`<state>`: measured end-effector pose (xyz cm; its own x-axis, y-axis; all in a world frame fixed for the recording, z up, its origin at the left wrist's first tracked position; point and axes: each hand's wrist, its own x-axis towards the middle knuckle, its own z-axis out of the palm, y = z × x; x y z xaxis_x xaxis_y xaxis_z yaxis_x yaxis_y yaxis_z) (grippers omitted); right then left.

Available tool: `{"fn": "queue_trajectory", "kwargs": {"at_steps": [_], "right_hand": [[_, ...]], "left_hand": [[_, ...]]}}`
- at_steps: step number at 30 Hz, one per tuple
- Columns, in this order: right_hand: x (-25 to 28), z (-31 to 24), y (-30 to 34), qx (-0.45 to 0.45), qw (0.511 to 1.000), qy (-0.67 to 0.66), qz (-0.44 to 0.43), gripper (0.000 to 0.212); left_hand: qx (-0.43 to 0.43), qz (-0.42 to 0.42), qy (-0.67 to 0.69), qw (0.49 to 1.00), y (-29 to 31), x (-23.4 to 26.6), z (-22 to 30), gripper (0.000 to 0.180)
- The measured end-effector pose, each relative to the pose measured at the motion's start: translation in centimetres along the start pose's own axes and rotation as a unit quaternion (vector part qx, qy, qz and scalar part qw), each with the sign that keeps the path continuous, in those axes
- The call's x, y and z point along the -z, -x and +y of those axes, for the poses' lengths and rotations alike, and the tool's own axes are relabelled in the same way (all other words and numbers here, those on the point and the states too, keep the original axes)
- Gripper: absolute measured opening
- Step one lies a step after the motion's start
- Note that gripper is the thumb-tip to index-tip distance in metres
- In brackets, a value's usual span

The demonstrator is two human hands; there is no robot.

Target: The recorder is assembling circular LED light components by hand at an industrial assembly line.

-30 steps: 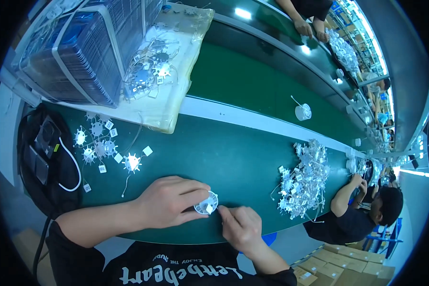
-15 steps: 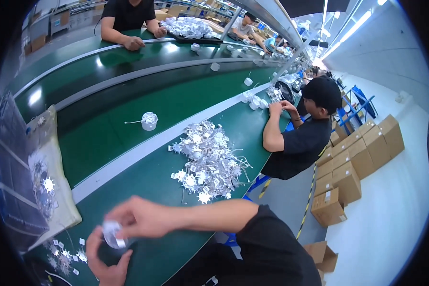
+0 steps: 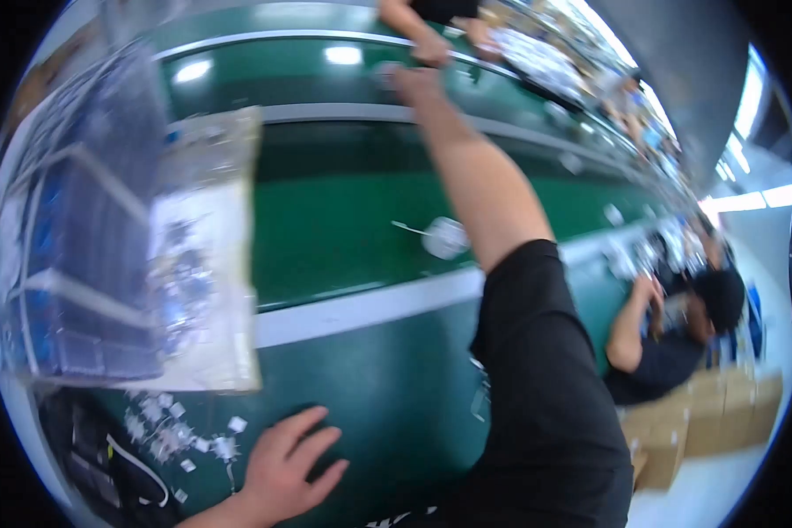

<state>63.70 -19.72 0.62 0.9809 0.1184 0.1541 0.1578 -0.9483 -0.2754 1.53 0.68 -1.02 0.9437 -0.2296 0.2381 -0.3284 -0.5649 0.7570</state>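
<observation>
We saw the blurred white round part (image 3: 385, 76), its axis unreadable, beyond the green belt (image 3: 352, 198), just left of our outstretched right hand (image 3: 415, 85), whose grip we could not tell, and well apart from our left hand (image 3: 292, 468), spread empty at the worktop (image 3: 387, 387).

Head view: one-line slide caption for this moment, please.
Right hand outstretched across the green belt, beside a blurred pale part; left hand spread open near small star-shaped parts.
</observation>
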Motion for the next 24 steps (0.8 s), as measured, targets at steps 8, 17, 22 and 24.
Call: {"fn": "queue_trajectory", "kwargs": {"at_steps": [8, 17, 22, 24], "right_hand": [[-2.3, 1.3, -7.0, -0.141, 0.989, 0.016, -0.03, 0.059], [-2.1, 7.3, -5.0, -0.153, 0.982, -0.034, 0.106, 0.049], [4.3, 2.3, 10.4, 0.177, 0.984, -0.019, 0.009, 0.07], [9.0, -4.3, 20.6, 0.15, 0.965, 0.084, -0.197, 0.058]], "left_hand": [[0.001, -0.008, 0.023, 1.0, 0.3, 1.0, 0.8, 0.042], [-0.012, 0.01, 0.07, 0.997, 0.2, 0.4, 0.2, 0.032], [-0.022, 0.013, 0.06, 0.998, 0.1, -0.3, 0.4, 0.037], [-0.018, 0.023, 0.036, 0.999, 0.7, 0.0, 0.9, 0.037]]}}
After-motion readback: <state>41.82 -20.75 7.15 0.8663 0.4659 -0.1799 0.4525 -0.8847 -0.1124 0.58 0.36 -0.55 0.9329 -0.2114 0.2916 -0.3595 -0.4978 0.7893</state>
